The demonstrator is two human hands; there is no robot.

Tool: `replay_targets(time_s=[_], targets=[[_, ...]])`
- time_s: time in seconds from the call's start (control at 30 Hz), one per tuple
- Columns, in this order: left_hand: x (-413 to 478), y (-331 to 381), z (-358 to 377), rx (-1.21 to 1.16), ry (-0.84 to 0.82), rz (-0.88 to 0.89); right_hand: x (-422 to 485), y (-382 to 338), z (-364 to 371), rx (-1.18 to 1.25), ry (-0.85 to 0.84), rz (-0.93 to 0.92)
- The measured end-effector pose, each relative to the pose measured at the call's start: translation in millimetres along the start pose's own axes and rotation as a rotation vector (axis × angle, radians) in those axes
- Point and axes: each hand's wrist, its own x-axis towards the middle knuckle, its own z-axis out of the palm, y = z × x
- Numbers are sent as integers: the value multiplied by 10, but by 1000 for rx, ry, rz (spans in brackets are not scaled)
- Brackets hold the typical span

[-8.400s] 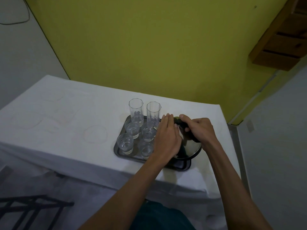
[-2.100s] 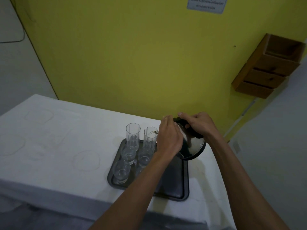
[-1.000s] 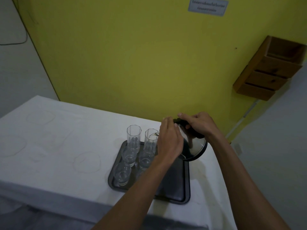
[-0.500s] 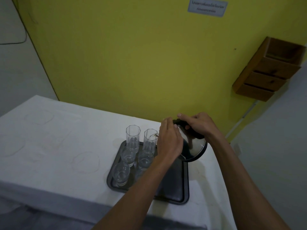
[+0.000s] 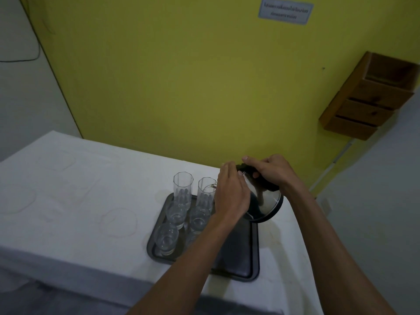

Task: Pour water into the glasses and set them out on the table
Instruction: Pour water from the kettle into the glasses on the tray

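Dark rectangular metal tray (image 5: 238,253) on white-clothed counter (image 5: 79,201): right half bare now, shiny steel kettle w/ black handle (image 5: 263,201) lifted off it, tilted left. I read R hand (image 5: 272,171) fingers wrapped round handle; L hand (image 5: 229,196) fingers flat, together, pressing kettle top. Spout at rim of rear-right tall faceted clear glass (image 5: 205,194), tilt same as 1 s ago: pour prob. ongoing. Glass upright on tray, fill level unclear.

Yellow-green wall (image 5: 181,87), white worktop (image 5: 79,201), dark grey tray (image 5: 238,258), clear faceted glasses (image 5: 183,187), mirror-silver kettle (image 5: 263,201) with black handle and base, brown wooden rack (image 5: 368,96).
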Motion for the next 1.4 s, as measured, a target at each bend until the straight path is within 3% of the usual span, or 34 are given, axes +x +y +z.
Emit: replay_targets(time_s=[1.4], targets=[[-32, 20, -66, 5, 5, -5, -26, -51, 4, -25, -6, -20]])
